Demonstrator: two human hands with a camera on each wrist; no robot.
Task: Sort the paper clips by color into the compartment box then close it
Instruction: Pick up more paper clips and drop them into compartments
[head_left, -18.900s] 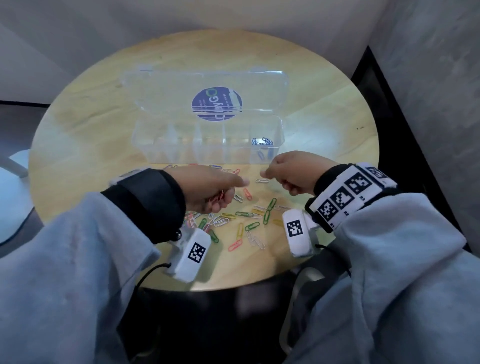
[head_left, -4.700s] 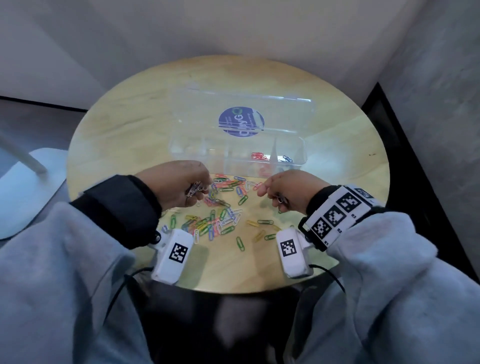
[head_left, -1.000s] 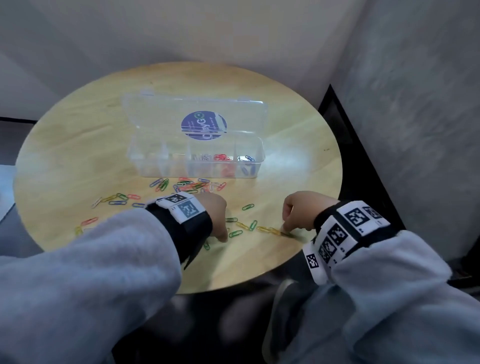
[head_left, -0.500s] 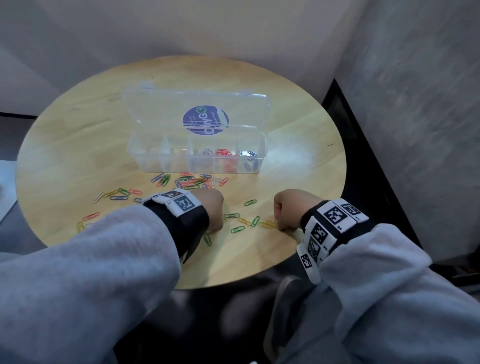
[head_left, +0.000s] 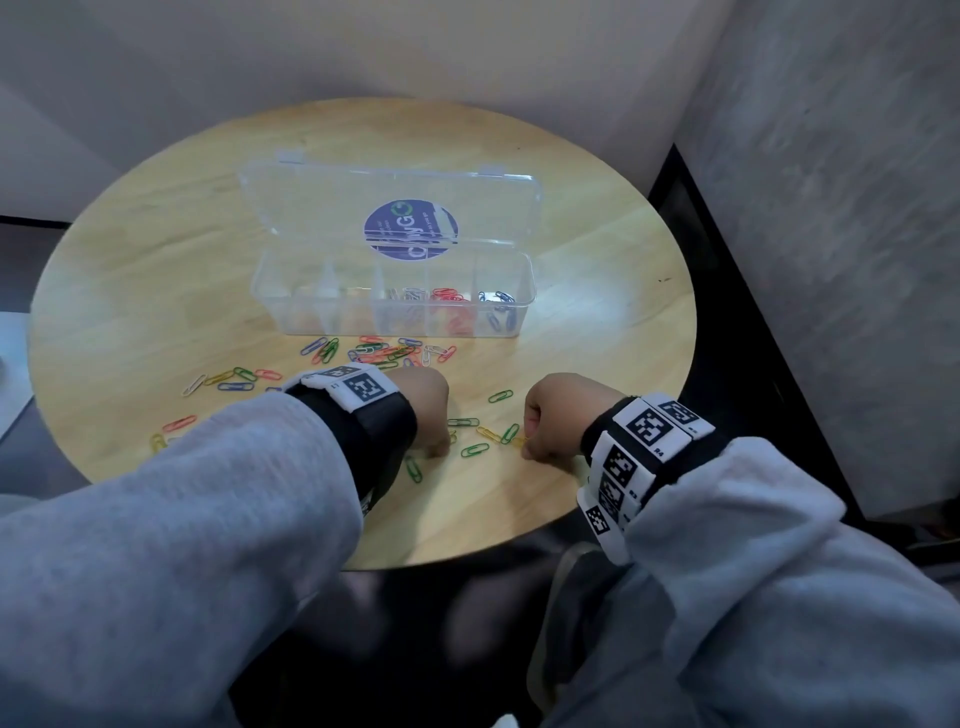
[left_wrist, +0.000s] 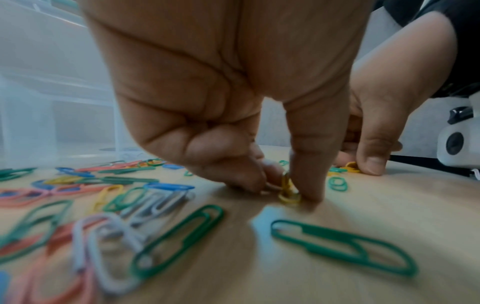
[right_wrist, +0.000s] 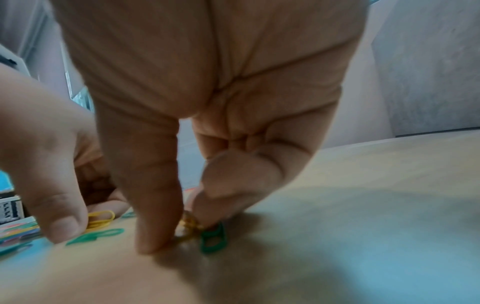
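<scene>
The clear compartment box (head_left: 523, 306) stands open at the table's middle, its lid with a blue sticker raised behind. Its right compartments hold white (head_left: 410, 297), red (head_left: 449, 302) and blue (head_left: 500, 299) clips. Loose paper clips (head_left: 384, 352) of several colours lie in front of it. My left hand (left_wrist: 283, 191) is down on the table near the front edge and pinches a yellow clip (left_wrist: 287, 192) between thumb and fingertips. My right hand (right_wrist: 182, 232), a short way to its right, pinches another yellow clip (right_wrist: 189, 226) that lies against a green clip (right_wrist: 214, 240).
The round wooden table (head_left: 597, 249) sits in a corner with walls behind and to the right. More clips lie scattered at the left (head_left: 234, 378). Green clips (head_left: 475, 450) lie between my two hands. The table's front edge is just below my wrists.
My right hand has slid a little left along the table onto the yellow clip. My left hand has stayed low on the table near the green clips.
</scene>
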